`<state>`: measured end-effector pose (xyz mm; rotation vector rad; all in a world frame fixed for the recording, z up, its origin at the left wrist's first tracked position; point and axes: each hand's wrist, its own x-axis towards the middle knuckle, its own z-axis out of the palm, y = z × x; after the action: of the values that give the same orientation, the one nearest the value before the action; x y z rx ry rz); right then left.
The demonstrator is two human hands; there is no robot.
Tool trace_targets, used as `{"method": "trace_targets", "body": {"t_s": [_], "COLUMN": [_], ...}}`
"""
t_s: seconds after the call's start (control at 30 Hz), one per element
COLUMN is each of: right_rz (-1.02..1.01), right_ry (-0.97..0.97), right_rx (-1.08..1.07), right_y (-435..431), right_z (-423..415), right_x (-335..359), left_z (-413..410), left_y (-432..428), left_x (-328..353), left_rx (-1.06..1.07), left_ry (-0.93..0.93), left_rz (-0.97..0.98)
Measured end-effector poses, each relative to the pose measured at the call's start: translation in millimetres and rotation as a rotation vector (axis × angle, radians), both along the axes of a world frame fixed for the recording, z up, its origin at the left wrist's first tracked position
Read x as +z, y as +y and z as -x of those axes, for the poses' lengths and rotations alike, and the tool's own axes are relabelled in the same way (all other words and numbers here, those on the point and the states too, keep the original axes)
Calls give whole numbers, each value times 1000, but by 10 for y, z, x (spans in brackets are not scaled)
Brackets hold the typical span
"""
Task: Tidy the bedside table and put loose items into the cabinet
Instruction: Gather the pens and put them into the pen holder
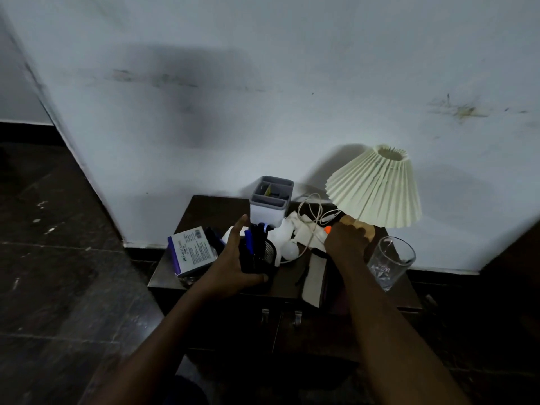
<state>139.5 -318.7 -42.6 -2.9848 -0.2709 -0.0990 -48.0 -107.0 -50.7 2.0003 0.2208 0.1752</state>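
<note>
Head view.

Kid: Where is the black pen cup (268,252)?

Pal: It stands near the front of the bedside table (210,211). It is full of pens.

Kid: What is the left hand (230,258) doing?

Pal: It is spread wide. Its thumb lies on the front of the cup, and its fingers point up along the cup's left side.

Kid: And the right hand (346,244)?

Pal: Its fingers are curled, right by the wooden foot of the lamp (377,188). I cannot tell if it holds a thing.

Kid: What else is on top?

Pal: A white and purple box (191,251) on the left, a glass (390,261) on the right, a grey holder (271,200) at the back, and a white cord (309,211).

Kid: And the cabinet doors (248,328)?

Pal: Both are closed, under the table top.
</note>
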Motion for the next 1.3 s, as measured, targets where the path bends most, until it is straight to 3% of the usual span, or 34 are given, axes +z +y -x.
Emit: {"method": "trace_targets", "body": {"t_s": [0.1,0.3,0.33,0.4,0.5,0.6,0.8,0.93,1.1,1.3], "right_rz": [3,-21,-120,-561,-1123,-1311,-937,-723,-427,-268], "right_ry": [1,-184,-203,-141,210,456,410,230,62,61], "right_rx": [19,159,194,207,258,342,575,562,502,473], "right_y": [14,114,131,149,161,242,355,440,539,588], "right_z": [-2,227,291,463,642,718,869,969,993,995], "right_x": [31,81,88,157,346,531,645,567,422,391], "left_z": [18,73,89,128,172,193,-60,-222,-300,-288], "left_y": [-63,-172,-177,-178,-177,-166,-85,4,30,78], "left_x": [46,79,79,80,97,129,362,456,467,457], "left_rx": [22,54,50,38,29,29,223,78,117,168], "left_ry": [-4,-8,-14,-33,-54,-91,-136,-61,-84,-154], "left_rz": [1,19,29,60,92,98,-59,-202,-280,-238]}}
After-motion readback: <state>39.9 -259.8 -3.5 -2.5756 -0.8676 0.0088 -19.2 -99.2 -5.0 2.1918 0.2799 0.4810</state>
